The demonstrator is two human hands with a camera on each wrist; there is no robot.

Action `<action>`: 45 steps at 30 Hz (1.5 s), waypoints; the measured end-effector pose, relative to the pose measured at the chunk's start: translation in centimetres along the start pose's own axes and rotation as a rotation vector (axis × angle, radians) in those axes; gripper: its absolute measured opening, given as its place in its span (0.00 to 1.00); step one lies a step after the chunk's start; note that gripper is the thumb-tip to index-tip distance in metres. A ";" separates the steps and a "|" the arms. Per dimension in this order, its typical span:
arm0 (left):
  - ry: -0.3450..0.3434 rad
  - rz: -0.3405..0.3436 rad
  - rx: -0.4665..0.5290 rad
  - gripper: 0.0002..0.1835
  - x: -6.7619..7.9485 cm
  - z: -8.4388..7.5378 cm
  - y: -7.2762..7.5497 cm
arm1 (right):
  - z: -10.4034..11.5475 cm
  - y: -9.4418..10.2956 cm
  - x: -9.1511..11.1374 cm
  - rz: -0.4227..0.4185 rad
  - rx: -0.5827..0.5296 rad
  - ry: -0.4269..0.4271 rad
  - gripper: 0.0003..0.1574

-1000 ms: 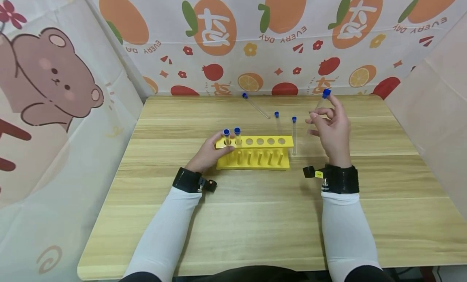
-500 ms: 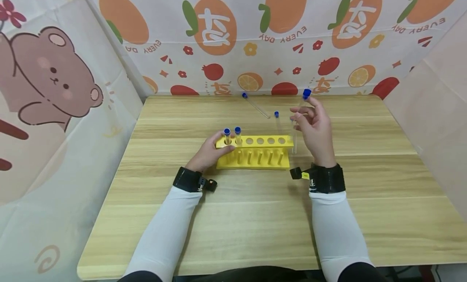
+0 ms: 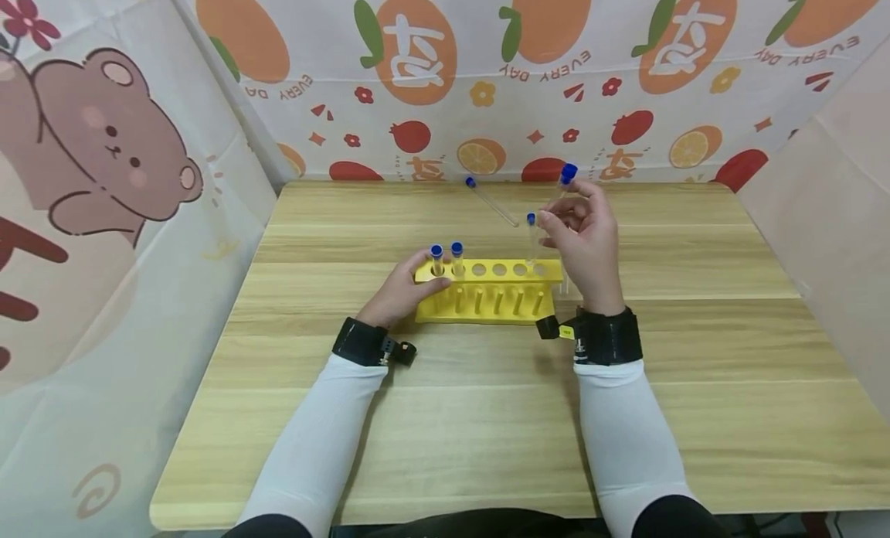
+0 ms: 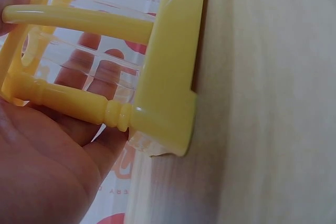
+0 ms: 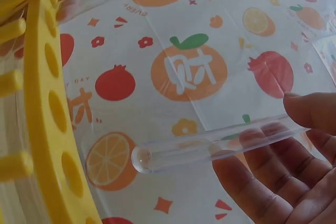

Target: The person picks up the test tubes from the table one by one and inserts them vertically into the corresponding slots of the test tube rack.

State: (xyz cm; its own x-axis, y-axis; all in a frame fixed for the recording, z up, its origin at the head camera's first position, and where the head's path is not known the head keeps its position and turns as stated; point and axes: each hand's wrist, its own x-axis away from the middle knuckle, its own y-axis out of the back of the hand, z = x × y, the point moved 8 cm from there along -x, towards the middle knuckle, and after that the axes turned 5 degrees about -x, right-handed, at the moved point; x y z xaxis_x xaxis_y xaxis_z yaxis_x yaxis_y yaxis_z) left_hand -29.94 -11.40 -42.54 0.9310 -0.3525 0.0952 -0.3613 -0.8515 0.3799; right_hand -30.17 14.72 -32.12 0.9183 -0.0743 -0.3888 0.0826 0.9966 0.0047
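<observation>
Gripping the yellow plastic test-tube rack (image 3: pixel 483 309) by its left end with the left hand (image 3: pixel 396 294), I have the right hand (image 3: pixel 588 240) pinching a clear blue-capped test tube (image 5: pixel 176 153) near the rack's right end. Two capped tubes (image 3: pixel 436 252) stand in the leftmost holes; a loose tube (image 3: pixel 494 203) lies by the far edge of the wooden table (image 3: pixel 480 430).

We record a yellow plastic test-tube rack (image 3: pixel 489 270) standing upright, with two clear blue-capped tubes (image 3: pixel 436 251) upright in its leftmost holes. We note a clear, round-bottomed, blue-capped test tube (image 5: pixel 176 151), raised, tilted cap-uppermost, near the rack's right end.
</observation>
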 end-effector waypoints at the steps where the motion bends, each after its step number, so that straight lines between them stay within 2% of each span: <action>1: -0.004 0.000 -0.004 0.24 0.0 0.0 0.0 | 0.1 -0.2 0.0 0.004 0.001 0.003 0.27; 15: -0.035 -0.005 -0.012 0.22 0.1 -0.1 0.0 | 1.2 -3.4 0.0 0.073 0.033 0.088 0.24; 28: -0.037 -0.009 0.018 0.20 0.2 -0.4 -0.1 | 1.9 -4.8 0.3 0.111 0.082 0.129 0.21; 45: -0.023 -0.004 0.041 0.22 0.4 -0.3 -0.2 | 1.0 -5.9 0.9 0.177 0.066 0.082 0.19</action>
State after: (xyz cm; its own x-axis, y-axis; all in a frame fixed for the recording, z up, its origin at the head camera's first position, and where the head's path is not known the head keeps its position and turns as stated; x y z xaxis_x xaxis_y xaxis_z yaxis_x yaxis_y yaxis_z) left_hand -29.52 -11.27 -42.29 0.9311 -0.3575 0.0725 -0.3599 -0.8679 0.3425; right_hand -29.50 8.73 -31.61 0.8862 0.1073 -0.4506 -0.0491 0.9891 0.1390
